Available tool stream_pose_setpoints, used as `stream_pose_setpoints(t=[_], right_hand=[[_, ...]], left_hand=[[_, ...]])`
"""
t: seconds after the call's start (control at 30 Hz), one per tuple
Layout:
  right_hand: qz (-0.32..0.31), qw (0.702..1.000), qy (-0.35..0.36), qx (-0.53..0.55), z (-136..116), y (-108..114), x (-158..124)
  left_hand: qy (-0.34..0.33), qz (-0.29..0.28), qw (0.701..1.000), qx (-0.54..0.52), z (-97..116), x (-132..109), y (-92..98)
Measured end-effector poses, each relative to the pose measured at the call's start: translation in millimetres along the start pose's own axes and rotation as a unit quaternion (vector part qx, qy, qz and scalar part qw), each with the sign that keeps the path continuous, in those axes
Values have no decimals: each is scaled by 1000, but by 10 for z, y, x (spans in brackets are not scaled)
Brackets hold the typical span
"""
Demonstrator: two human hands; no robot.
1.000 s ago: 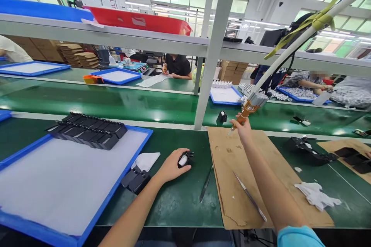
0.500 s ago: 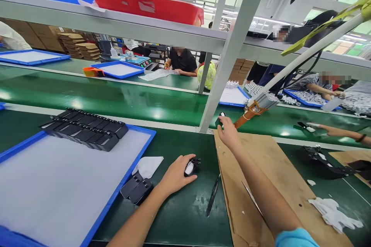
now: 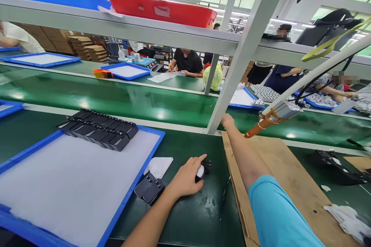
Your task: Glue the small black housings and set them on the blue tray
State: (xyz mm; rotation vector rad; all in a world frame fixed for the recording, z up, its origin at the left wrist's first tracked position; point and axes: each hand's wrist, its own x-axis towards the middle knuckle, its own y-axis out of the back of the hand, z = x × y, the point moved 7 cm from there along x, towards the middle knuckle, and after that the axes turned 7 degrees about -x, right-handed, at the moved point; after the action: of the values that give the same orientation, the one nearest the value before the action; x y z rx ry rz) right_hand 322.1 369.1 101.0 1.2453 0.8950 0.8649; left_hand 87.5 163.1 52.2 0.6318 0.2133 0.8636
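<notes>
My left hand (image 3: 187, 179) rests on the green table with its fingers closed round a small black part with a white piece (image 3: 202, 170). My right arm stretches forward over the cardboard sheet (image 3: 285, 166). My right hand (image 3: 227, 120) is at the edge of the green conveyor belt (image 3: 130, 104), beside the foot of the grey post (image 3: 232, 85). Its fingers are hidden behind the back of the hand. The orange-handled tool (image 3: 259, 126) hangs free on its white arm, just right of that hand.
A blue tray with white foam (image 3: 66, 185) holds a row of black parts (image 3: 100, 130). Two black parts (image 3: 150, 189) and a white cloth (image 3: 159, 166) lie beside it. Tweezers (image 3: 223, 200) lie by the cardboard. More black parts (image 3: 336, 164) sit right. People work across the belt.
My right hand let go of the orange-handled tool and reached forward-left to where a small black part stood on the belt. The tool swung away right. My left hand stayed on its part.
</notes>
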Motion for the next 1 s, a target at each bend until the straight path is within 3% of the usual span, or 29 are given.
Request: stream_pose_setpoints(t=[0.17,0.33,0.5,0.67,0.77,0.87,0.93,1.0], right_hand=[[-14,1000,14,-5,0,-29,-193],[2,998,67,-10,22,-60,-810],[21,976,216,37,-147,-132,-1503],[32,932,345,107,-273,-97,-1860],[61,914,373,149,-7,58,-2059],[74,910,360,191,582,116,-2354],[61,917,317,233,1078,-19,-2576],[39,940,267,207,1530,-329,-2793]], left_hand=[[6,24,999,-25,-50,28,-3],[21,70,997,-21,-119,53,27],[19,69,997,-11,-135,66,50],[16,43,999,6,-79,20,72],[15,7,1000,-5,3,-40,78],[30,-31,999,-27,50,-77,61],[41,-41,998,-32,59,-78,51],[42,-39,998,-29,66,-70,45]])
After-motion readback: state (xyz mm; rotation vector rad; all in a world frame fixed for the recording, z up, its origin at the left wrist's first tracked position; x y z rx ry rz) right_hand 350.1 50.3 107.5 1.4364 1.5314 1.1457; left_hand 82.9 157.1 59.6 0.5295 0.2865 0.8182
